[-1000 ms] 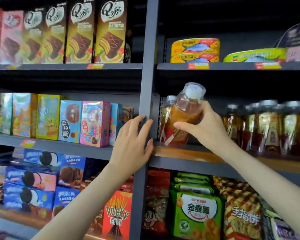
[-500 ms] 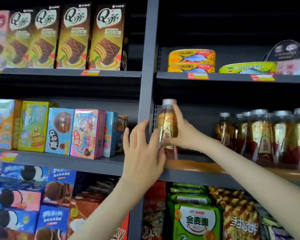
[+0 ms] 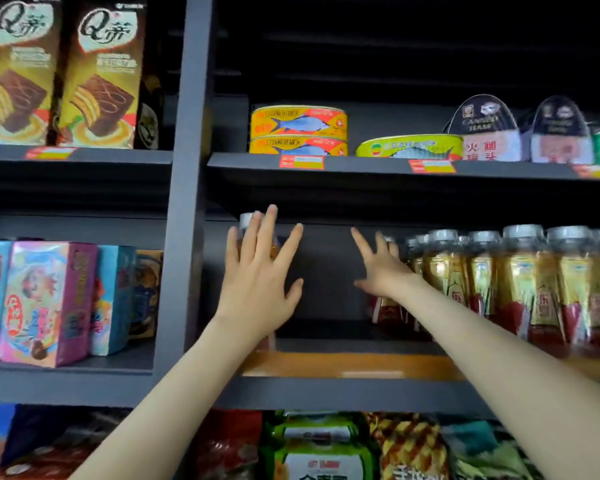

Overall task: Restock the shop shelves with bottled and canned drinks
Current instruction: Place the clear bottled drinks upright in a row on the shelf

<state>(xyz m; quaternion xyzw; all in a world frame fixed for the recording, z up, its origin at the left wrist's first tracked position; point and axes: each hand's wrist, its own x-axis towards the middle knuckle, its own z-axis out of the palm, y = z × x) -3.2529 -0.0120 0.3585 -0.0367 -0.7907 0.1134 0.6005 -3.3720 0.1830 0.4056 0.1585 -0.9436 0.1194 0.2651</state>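
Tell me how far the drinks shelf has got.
Done: a lone bottle stands at the left end of the shelf, and a row of bottles fills the right. In hand: nothing is held; the left hand is spread open before the lone bottle, the right hand open beside the row. Left: the bare stretch between probably wants more bottles.

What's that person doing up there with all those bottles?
A person is stocking a shop shelf with drinks. One clear plastic bottle of amber drink with a grey cap stands alone at the left end of the orange-edged shelf, and the left hand is spread open in front of it. The right hand, also open, reaches toward the row of matching bottles on the right. Neither hand grips anything, and a gap separates that bottle from the row.
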